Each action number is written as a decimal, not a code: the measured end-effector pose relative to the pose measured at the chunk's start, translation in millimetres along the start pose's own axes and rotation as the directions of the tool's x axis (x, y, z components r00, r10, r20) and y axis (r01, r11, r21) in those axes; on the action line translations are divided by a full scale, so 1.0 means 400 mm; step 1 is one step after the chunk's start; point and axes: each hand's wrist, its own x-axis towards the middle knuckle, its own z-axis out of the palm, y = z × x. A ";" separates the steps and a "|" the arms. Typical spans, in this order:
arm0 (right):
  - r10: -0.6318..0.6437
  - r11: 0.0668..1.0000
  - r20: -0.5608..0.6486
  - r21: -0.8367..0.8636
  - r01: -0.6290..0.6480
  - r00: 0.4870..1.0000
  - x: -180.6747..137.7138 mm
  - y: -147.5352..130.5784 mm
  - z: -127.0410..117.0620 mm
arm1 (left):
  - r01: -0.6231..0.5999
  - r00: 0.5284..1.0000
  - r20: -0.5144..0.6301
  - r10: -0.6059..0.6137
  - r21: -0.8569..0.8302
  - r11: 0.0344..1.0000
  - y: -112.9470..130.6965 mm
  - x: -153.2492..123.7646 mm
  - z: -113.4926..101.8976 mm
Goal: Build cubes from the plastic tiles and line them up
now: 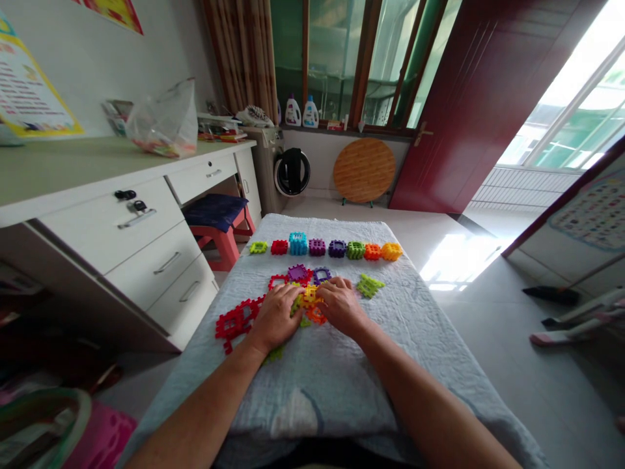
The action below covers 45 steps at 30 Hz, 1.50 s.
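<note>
Both my hands rest on a heap of flat plastic interlocking tiles on a cloth-covered table (317, 384). My left hand (274, 317) lies over red and green tiles, fingers curled down on them. My right hand (340, 305) presses on a yellow and orange tile cluster (310, 298) between the two hands. Red tiles (237, 321) spread out left of my left hand. A green tile (370, 285) lies right of my right hand. Purple and red tiles (299, 273) sit just beyond my fingers. Farther back stands a row of assembled coloured cubes (325, 247).
A white desk with drawers (122, 221) runs along the left, with a plastic bag (163, 124) on top. A red stool (222, 228) stands under it. A round wooden tabletop (364, 169) leans on the far wall. A dark red door (469, 98) is at right.
</note>
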 end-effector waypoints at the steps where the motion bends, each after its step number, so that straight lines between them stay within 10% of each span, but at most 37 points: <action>1: -0.001 1.000 -0.019 0.007 0.001 1.000 -0.003 0.000 -0.004 | 0.001 1.000 -0.017 -0.001 -0.012 1.000 -0.001 0.000 0.000; 8: 0.272 0.938 -0.317 0.300 -0.176 0.909 -0.025 0.049 -0.053 | -0.018 0.979 -0.203 -0.019 -0.181 0.983 0.009 -0.001 -0.020; 14: 0.451 0.856 -0.200 0.374 -0.358 0.870 -0.041 0.122 -0.054 | -0.035 0.941 -0.333 -0.049 -0.242 0.970 0.015 -0.003 -0.055; 20: 0.346 0.937 -0.111 0.099 -0.336 0.932 -0.058 0.121 -0.066 | -0.069 0.997 -0.027 0.069 0.014 0.998 0.008 0.023 -0.091; 29: 0.152 0.985 0.138 0.058 -0.161 0.979 -0.084 0.128 -0.100 | -0.188 0.942 0.317 0.113 0.218 0.958 0.042 0.073 -0.053; 45: 0.176 0.979 0.088 0.086 -0.184 0.980 -0.081 0.147 -0.102 | -0.221 0.939 0.282 0.195 0.062 0.973 0.078 0.105 -0.038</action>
